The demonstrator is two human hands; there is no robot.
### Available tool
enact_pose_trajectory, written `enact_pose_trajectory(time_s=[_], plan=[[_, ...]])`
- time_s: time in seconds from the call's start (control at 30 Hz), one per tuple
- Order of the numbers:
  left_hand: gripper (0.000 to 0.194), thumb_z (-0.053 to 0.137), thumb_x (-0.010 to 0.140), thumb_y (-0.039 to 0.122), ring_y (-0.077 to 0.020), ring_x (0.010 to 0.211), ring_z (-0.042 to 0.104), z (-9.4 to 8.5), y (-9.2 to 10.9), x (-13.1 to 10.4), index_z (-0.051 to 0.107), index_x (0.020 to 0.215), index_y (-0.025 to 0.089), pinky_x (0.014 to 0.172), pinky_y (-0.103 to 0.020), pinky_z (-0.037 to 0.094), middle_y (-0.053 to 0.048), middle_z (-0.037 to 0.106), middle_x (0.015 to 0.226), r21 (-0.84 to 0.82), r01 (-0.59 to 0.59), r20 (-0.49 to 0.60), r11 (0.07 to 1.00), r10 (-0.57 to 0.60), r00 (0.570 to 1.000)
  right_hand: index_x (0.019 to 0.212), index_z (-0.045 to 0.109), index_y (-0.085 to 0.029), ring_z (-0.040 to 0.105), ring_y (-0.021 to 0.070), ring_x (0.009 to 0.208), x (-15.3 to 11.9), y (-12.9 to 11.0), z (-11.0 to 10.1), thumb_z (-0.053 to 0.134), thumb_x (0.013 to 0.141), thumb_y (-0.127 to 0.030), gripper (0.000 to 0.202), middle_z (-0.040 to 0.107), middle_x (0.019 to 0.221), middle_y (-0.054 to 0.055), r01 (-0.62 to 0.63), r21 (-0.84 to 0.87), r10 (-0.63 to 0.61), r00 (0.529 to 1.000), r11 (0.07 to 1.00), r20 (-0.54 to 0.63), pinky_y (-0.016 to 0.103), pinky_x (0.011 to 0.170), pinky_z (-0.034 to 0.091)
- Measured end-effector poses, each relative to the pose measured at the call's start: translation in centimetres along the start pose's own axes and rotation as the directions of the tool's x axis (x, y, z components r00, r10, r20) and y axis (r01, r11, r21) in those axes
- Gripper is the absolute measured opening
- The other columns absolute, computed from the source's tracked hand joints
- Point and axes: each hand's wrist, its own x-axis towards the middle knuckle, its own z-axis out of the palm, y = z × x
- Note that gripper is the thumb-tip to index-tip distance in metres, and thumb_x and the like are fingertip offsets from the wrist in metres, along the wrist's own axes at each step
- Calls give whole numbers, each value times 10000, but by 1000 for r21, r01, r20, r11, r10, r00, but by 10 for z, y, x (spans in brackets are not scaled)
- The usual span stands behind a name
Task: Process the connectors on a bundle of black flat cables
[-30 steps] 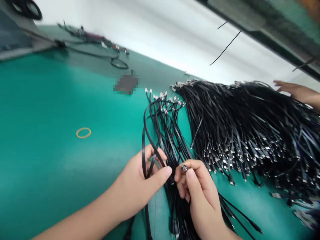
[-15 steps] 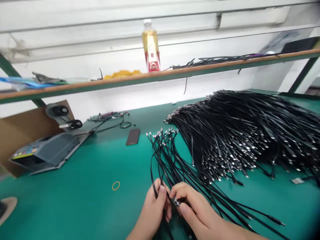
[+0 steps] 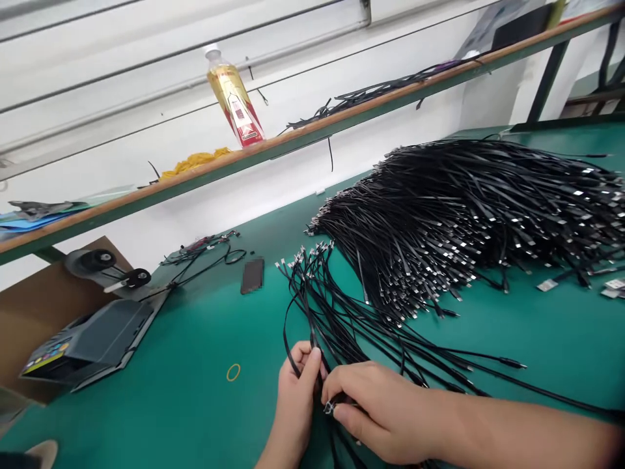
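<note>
Black flat cables run through my left hand point(image 3: 303, 381), its thumb pressed over them near the table's front. Right beside it, my right hand point(image 3: 374, 407) is closed on cable ends, with a metal cable connector point(image 3: 329, 408) showing between thumb and fingers. From the hands a loose bunch of black cables point(image 3: 336, 312) fans out over the green table, its silvery plugs at the far end. Just behind and to the right lies a large heap of black cables point(image 3: 420, 221) with many metal plugs. How many cables each hand holds is hidden.
A yellow rubber band point(image 3: 233, 372) and a dark pixelated rectangle point(image 3: 252, 276) lie on the green table point(image 3: 195, 365). At left stands a grey device point(image 3: 105, 326) by cardboard point(image 3: 29, 312). Above runs a shelf point(image 3: 273, 148) bearing a bottle point(image 3: 235, 98) and yellow bands point(image 3: 193, 164).
The view has tilted and swung to the right. My right forearm shows more across the front, and its hand sits closer to the left one. Both hands keep hold of the cables.
</note>
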Motion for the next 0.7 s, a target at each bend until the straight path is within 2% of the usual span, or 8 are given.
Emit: enact_pose_trajectory(time_s=[0.13, 0.27, 0.37, 0.47, 0.5, 0.57, 0.63, 0.7], plan=[[340, 638, 917, 435, -129, 581, 481, 1, -1, 2, 477, 717, 212, 558, -243, 368, 42, 529, 607, -76, -80, -82, 994, 74, 994, 1044, 587, -179, 644, 212, 862, 3, 1, -1, 414, 994, -262, 198, 682, 1000, 76, -97, -103, 95, 995, 990, -27, 313, 715, 454], [294, 611, 940, 378, -144, 690, 556, -1, -3, 3, 492, 730, 210, 653, -242, 426, 37, 541, 632, -75, -92, -127, 993, 82, 989, 1086, 583, -183, 645, 211, 892, 4, 4, 1, 431, 997, -240, 184, 678, 1050, 80, -144, -159, 137, 989, 977, -50, 306, 709, 415], [314, 641, 918, 384, -123, 660, 514, -5, -2, 5, 492, 716, 197, 632, -224, 429, 38, 515, 636, -52, -155, -199, 987, 142, 970, 1002, 587, -171, 624, 207, 802, 5, 7, 2, 445, 993, -254, 165, 677, 932, 73, -260, -188, 249, 965, 947, -83, 305, 654, 367], [291, 706, 871, 369, -91, 524, 375, -10, -1, 6, 490, 768, 204, 467, -193, 317, 76, 409, 597, -136, -201, -246, 970, 163, 955, 955, 590, -176, 574, 170, 708, 8, 10, 0, 464, 987, -275, 164, 648, 793, 29, -343, -94, 333, 937, 935, -109, 279, 606, 324], [280, 720, 862, 346, -84, 493, 330, -11, -1, 6, 486, 791, 210, 438, -190, 279, 89, 372, 585, -180, -193, -233, 964, 149, 961, 968, 601, -181, 550, 152, 672, 9, 10, -2, 470, 984, -278, 164, 627, 746, 7, -341, -29, 337, 937, 940, -87, 265, 590, 316], [290, 729, 863, 306, -79, 482, 328, -11, -3, 6, 462, 793, 217, 443, -185, 285, 96, 358, 579, -228, -153, -161, 962, 118, 980, 1000, 626, -188, 500, 121, 604, 10, 8, -5, 474, 980, -279, 178, 578, 676, -27, -321, 121, 324, 946, 939, 0, 238, 559, 314], [336, 720, 878, 301, -85, 543, 421, -10, -6, 5, 424, 745, 212, 512, -188, 360, 75, 421, 610, -203, -144, -70, 969, 133, 989, 994, 645, -180, 500, 108, 621, 11, 6, -7, 492, 963, -248, 170, 580, 709, -26, -267, 235, 254, 963, 935, 86, 219, 583, 357], [368, 736, 866, 326, -104, 641, 506, -7, -9, 4, 428, 709, 201, 593, -206, 423, 46, 490, 673, -155, -157, 27, 975, 163, 986, 926, 649, -166, 534, 115, 720, 10, 4, -7, 546, 916, -201, 109, 606, 814, 1, -180, 290, 151, 981, 940, 120, 224, 673, 416]])
